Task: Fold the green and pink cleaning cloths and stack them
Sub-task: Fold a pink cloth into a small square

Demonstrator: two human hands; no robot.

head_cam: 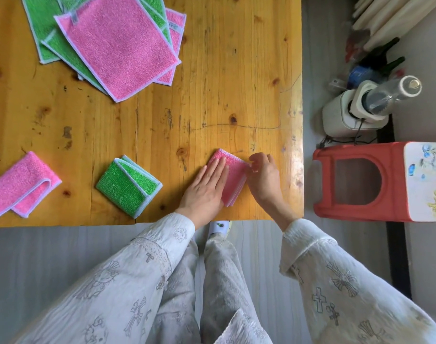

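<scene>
Near the front right corner of the bench (236, 70), both hands are working on one small pink cloth (233, 167), already folded into a compact packet. The left hand (204, 189) lies flat on it with fingers spread, pressing it down; the right hand (263, 175) pinches its right edge, thumb and fingertips closed on the layers, probably squaring them up, though the grip itself is partly hidden behind the knuckles.

This looks like the last crease of the current fold. The next move likely calls for lifting the packet without letting it spring open and setting it on one of the finished pieces: a folded green cloth (129, 186) lies just left of the hands, and a loosely folded pink cloth (22, 184) sits well apart at the left edge. Neither is stacked yet.

At the far left, a heap of unfolded cloths (112, 43) waits, cut off by the top of the frame, so their count cannot be told.
</scene>
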